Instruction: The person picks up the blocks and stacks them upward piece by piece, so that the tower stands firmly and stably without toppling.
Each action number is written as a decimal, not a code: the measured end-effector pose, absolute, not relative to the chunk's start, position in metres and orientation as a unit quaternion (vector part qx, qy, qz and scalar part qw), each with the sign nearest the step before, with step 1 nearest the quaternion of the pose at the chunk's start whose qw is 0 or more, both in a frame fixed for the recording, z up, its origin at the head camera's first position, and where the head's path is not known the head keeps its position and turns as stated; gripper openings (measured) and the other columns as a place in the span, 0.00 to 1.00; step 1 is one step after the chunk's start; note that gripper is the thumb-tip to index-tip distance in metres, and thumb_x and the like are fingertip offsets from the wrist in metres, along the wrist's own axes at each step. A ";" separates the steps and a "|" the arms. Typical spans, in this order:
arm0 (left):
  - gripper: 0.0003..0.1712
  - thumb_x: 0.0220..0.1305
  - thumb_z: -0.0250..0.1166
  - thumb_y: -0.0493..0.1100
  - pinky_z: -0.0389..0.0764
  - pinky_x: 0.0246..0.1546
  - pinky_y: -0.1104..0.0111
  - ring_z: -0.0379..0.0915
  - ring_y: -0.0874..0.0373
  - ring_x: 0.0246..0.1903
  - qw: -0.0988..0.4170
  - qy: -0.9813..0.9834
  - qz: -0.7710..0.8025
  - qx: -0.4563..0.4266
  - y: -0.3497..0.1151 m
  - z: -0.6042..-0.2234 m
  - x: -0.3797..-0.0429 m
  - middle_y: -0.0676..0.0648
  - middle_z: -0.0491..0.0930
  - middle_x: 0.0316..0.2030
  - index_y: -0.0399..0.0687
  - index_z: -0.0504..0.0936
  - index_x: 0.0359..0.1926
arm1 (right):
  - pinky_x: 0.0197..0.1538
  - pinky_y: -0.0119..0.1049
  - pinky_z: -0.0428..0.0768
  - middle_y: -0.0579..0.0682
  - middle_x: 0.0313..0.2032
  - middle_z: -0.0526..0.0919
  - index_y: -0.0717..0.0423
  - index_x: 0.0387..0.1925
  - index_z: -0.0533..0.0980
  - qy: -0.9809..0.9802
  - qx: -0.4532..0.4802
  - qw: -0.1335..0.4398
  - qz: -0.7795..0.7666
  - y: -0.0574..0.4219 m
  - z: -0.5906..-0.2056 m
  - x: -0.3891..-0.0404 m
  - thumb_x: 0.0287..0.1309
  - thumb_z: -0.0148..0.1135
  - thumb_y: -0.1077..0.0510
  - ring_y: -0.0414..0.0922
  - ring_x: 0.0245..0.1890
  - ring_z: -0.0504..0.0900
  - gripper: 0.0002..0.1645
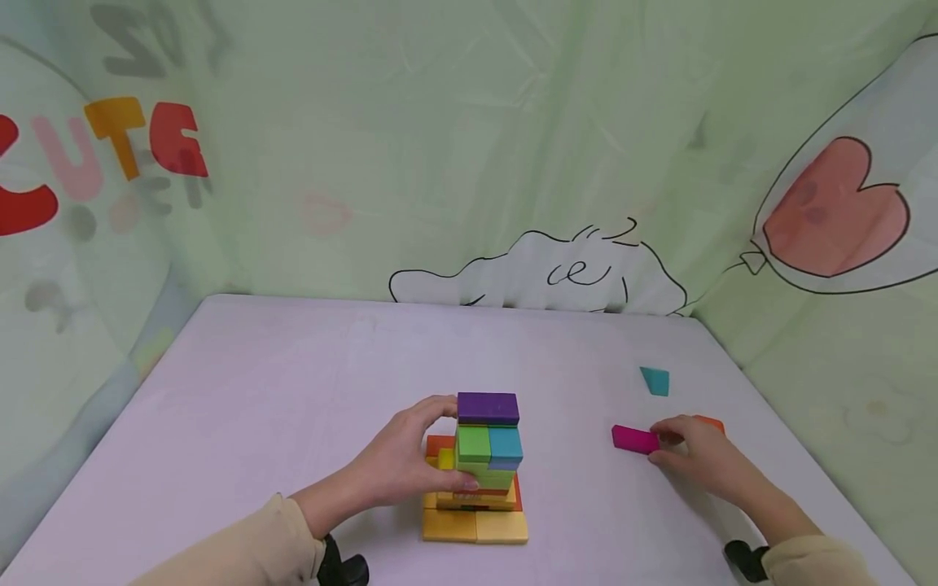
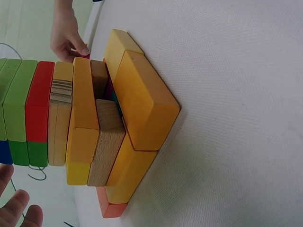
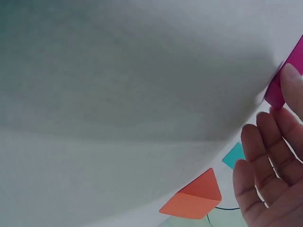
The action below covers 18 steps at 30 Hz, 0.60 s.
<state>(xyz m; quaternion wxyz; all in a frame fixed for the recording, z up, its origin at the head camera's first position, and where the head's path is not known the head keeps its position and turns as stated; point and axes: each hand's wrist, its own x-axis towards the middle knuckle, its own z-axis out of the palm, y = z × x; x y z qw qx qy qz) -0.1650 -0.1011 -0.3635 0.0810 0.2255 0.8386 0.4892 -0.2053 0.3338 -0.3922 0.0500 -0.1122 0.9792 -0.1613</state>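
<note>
A tower of coloured wooden blocks stands on the table, with a purple block on top and wide yellow blocks at its base. My left hand is spread around its left side, the thumb overlapping the front in the head view and the index fingertip right at the purple block. Loose, slightly bent fingers show beside the tower in the left wrist view. Far to the right, my right hand pinches one end of a magenta block between thumb and fingers, close over the table.
Behind my right hand lies an orange block, partly hidden in the head view. A teal block with a slanted side sits farther back. The white table meets a printed green curtain along its far edge.
</note>
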 end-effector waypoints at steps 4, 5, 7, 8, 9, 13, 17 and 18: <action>0.37 0.48 0.83 0.50 0.63 0.72 0.37 0.65 0.45 0.72 0.085 0.841 0.486 0.223 -0.101 -0.365 -0.165 0.50 0.75 0.68 0.53 0.78 0.60 | 0.43 0.43 0.86 0.51 0.39 0.87 0.66 0.46 0.83 0.980 -0.105 0.047 -0.159 0.335 -0.396 -0.206 0.53 0.77 0.57 0.49 0.42 0.83 0.22; 0.37 0.48 0.83 0.51 0.63 0.72 0.36 0.64 0.45 0.73 0.086 0.841 0.486 0.223 -0.101 -0.365 -0.165 0.50 0.75 0.68 0.53 0.78 0.60 | 0.43 0.44 0.86 0.51 0.39 0.87 0.66 0.47 0.83 0.980 -0.101 0.050 -0.162 0.335 -0.396 -0.206 0.53 0.77 0.56 0.50 0.42 0.83 0.23; 0.37 0.48 0.83 0.50 0.63 0.72 0.37 0.64 0.45 0.73 0.087 0.840 0.486 0.224 -0.100 -0.366 -0.165 0.50 0.75 0.68 0.53 0.78 0.60 | 0.43 0.44 0.86 0.51 0.40 0.87 0.65 0.47 0.83 0.981 -0.105 0.039 -0.161 0.332 -0.394 -0.203 0.54 0.77 0.55 0.50 0.42 0.83 0.22; 0.37 0.48 0.83 0.50 0.63 0.72 0.37 0.65 0.46 0.72 0.086 0.839 0.487 0.226 -0.100 -0.366 -0.165 0.50 0.75 0.68 0.53 0.78 0.60 | 0.44 0.45 0.86 0.51 0.40 0.87 0.64 0.47 0.83 0.980 -0.111 0.026 -0.163 0.328 -0.391 -0.201 0.54 0.77 0.56 0.50 0.42 0.84 0.22; 0.37 0.48 0.83 0.50 0.63 0.72 0.37 0.65 0.46 0.72 0.086 0.838 0.488 0.227 -0.100 -0.366 -0.165 0.51 0.75 0.67 0.53 0.78 0.60 | 0.44 0.47 0.86 0.51 0.40 0.87 0.64 0.47 0.83 0.980 -0.117 0.010 -0.162 0.323 -0.386 -0.199 0.54 0.76 0.56 0.51 0.42 0.84 0.22; 0.38 0.47 0.84 0.49 0.63 0.73 0.39 0.66 0.48 0.72 0.082 0.834 0.494 0.232 -0.100 -0.365 -0.166 0.51 0.76 0.66 0.53 0.78 0.60 | 0.43 0.43 0.86 0.48 0.41 0.88 0.58 0.47 0.84 0.965 -0.174 -0.095 -0.172 0.283 -0.351 -0.182 0.52 0.78 0.57 0.50 0.41 0.84 0.20; 0.40 0.47 0.84 0.49 0.64 0.73 0.40 0.67 0.48 0.71 0.081 0.832 0.498 0.232 -0.101 -0.365 -0.166 0.52 0.77 0.64 0.53 0.78 0.61 | 0.40 0.31 0.86 0.40 0.40 0.87 0.49 0.45 0.85 0.931 -0.252 -0.182 -0.190 0.233 -0.311 -0.159 0.44 0.83 0.60 0.42 0.41 0.84 0.23; 0.40 0.47 0.84 0.49 0.64 0.73 0.40 0.67 0.48 0.71 0.082 0.832 0.498 0.232 -0.101 -0.365 -0.166 0.51 0.77 0.64 0.53 0.78 0.62 | 0.41 0.30 0.86 0.38 0.41 0.87 0.48 0.45 0.85 0.923 -0.272 -0.195 -0.192 0.221 -0.304 -0.154 0.43 0.83 0.60 0.40 0.41 0.84 0.24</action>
